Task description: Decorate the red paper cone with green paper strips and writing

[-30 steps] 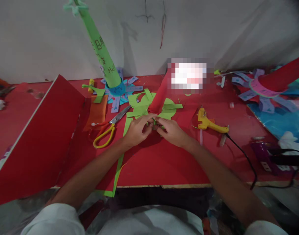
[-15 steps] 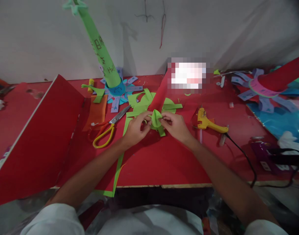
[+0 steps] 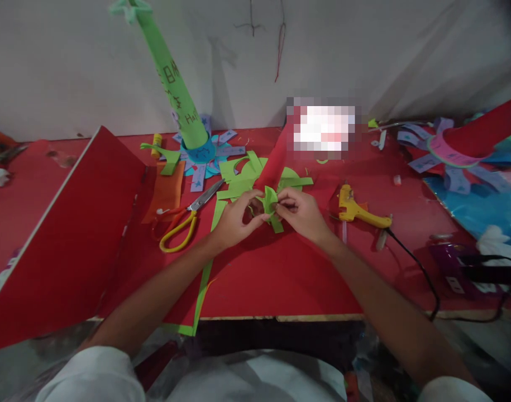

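Between my hands is a small light-green craft piece point(image 3: 271, 198), bent along a fold and seen partly edge-on; paper or foam, I cannot tell which. My left hand point(image 3: 234, 222) is curved around its left side, thumb at the lower edge and fingers at the upper edge. My right hand point(image 3: 301, 215) pinches its right side between thumb and fingertips. Just behind stands a red tube point(image 3: 274, 162), leaning to the right, with a flat green cutout base point(image 3: 249, 173) around its foot. A green strip point(image 3: 277, 225) shows below the held piece.
Scissors point(image 3: 184, 223) and orange sheet point(image 3: 168, 190) lie left, near an upright red board point(image 3: 79, 240). A yellow glue gun point(image 3: 359, 212) with a black cord lies right. Behind stand a green tube point(image 3: 171, 84) and, far right, another red tube point(image 3: 485, 131). A pixelated patch covers the back.
The green piece has turned and bent, from a rounder face to a narrower one. My left thumb has moved right, under its lower edge. The right hand keeps its pinch.
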`<state>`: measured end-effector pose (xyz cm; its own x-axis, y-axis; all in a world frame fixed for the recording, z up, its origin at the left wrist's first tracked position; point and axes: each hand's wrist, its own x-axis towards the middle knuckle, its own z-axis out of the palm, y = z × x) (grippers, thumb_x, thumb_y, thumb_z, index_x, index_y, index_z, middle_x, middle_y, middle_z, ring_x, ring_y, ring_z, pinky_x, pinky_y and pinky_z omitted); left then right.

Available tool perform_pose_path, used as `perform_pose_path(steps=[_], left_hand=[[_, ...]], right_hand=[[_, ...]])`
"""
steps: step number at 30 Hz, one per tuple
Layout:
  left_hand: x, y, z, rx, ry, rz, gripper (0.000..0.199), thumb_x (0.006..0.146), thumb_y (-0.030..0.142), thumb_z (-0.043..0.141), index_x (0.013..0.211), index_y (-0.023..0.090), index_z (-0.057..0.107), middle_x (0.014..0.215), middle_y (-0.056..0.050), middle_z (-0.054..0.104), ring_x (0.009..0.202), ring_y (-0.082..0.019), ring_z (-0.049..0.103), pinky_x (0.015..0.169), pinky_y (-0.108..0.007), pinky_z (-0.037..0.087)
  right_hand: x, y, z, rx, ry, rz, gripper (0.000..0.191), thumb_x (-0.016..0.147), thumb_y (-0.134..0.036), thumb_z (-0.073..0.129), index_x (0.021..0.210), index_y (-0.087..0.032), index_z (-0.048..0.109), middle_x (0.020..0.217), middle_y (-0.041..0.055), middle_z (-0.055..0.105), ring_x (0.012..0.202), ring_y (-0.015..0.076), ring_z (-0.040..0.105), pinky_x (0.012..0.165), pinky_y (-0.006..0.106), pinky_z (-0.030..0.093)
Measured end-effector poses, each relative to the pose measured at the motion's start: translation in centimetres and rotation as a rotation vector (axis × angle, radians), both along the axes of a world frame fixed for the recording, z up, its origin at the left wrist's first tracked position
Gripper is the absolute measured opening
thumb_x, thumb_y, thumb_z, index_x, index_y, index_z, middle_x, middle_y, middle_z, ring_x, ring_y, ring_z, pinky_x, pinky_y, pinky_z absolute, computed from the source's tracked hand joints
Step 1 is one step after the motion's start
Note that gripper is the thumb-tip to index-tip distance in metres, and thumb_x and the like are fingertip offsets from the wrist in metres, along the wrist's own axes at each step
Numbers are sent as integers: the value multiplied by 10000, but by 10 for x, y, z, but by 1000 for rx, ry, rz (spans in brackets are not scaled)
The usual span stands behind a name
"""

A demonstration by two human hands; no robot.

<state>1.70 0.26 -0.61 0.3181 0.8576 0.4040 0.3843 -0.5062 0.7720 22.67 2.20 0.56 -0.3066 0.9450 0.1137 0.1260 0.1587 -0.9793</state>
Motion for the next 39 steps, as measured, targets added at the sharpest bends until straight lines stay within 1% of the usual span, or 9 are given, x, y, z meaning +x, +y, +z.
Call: perform_pose_path(steps=[6, 11, 16, 21, 24, 27, 32, 36, 39], left_hand=[[1, 4, -2, 18, -73, 128, 267, 999, 371, 595, 1200, 197, 592, 896, -14, 645, 787, -125, 632, 734, -246, 513], [2, 4, -4, -124, -278, 41, 251, 983, 390, 635, 1160, 212, 623, 874, 1, 622, 693, -104, 601, 650, -233, 506], [2, 5, -5, -287, -436, -103, 190, 995, 391, 627, 1069, 216, 630, 771, 17, 620, 631, -101, 620, 626, -234, 530], [3, 5, -2, -408, -505, -102, 285, 1007, 508, 563, 1015, 224, 582, 798, 5, 595, 666, -120, 634, 605, -249, 548], [6, 5, -2, -387, -461, -63, 330, 1000, 554, 558, 1024, 225, 560, 836, 6, 583, 662, -109, 611, 599, -246, 533], [8, 6, -3, -296, -383, 27, 360, 938, 542, 670, 1058, 225, 548, 852, 16, 584, 637, -90, 564, 583, -230, 488], [10, 4, 0, -150, -239, 158, 343, 933, 469, 689, 1139, 205, 615, 878, -3, 636, 682, -103, 557, 622, -231, 458], [10, 2, 4, -122, -134, 140, 212, 957, 387, 653, 1032, 189, 668, 879, -10, 696, 692, -108, 578, 660, -236, 469], [10, 1, 3, -103, -96, 132, 175, 959, 363, 647, 976, 190, 666, 889, -8, 706, 719, -114, 598, 689, -242, 473]], right_hand=[[1, 3, -1, -47, 111, 55, 374, 834, -558, 756, 957, -214, 679, 752, 11, 674, 628, 154, 645, 579, 285, 544], [3, 4, 0, -87, 176, 81, 349, 815, -512, 789, 990, -211, 766, 728, 8, 689, 584, 137, 619, 576, 282, 534], [4, 1, 9, -83, 186, 65, 220, 830, -421, 760, 876, -210, 800, 708, 6, 679, 580, 121, 598, 565, 263, 512], [6, 3, 8, -65, 155, 30, 226, 856, -412, 715, 932, -215, 795, 802, 25, 711, 619, 125, 589, 589, 274, 517], [6, 5, 6, -28, 101, 60, 252, 868, -439, 707, 964, -219, 785, 881, 42, 721, 695, 143, 614, 626, 279, 534], [5, 3, 7, -1, 55, 109, 270, 898, -461, 680, 1001, -230, 774, 966, 55, 722, 754, 158, 624, 645, 285, 547], [3, -2, 4, 40, -11, 102, 332, 985, -475, 578, 1206, -267, 713, 1012, 56, 722, 793, 174, 639, 669, 296, 536], [2, -1, -2, 145, -135, 49, 305, 943, -493, 648, 1081, -233, 730, 1026, 69, 747, 871, 203, 674, 714, 303, 531], [2, 0, -3, 205, -209, 25, 276, 947, -487, 641, 969, -227, 731, 935, 60, 756, 831, 203, 680, 710, 299, 519]])
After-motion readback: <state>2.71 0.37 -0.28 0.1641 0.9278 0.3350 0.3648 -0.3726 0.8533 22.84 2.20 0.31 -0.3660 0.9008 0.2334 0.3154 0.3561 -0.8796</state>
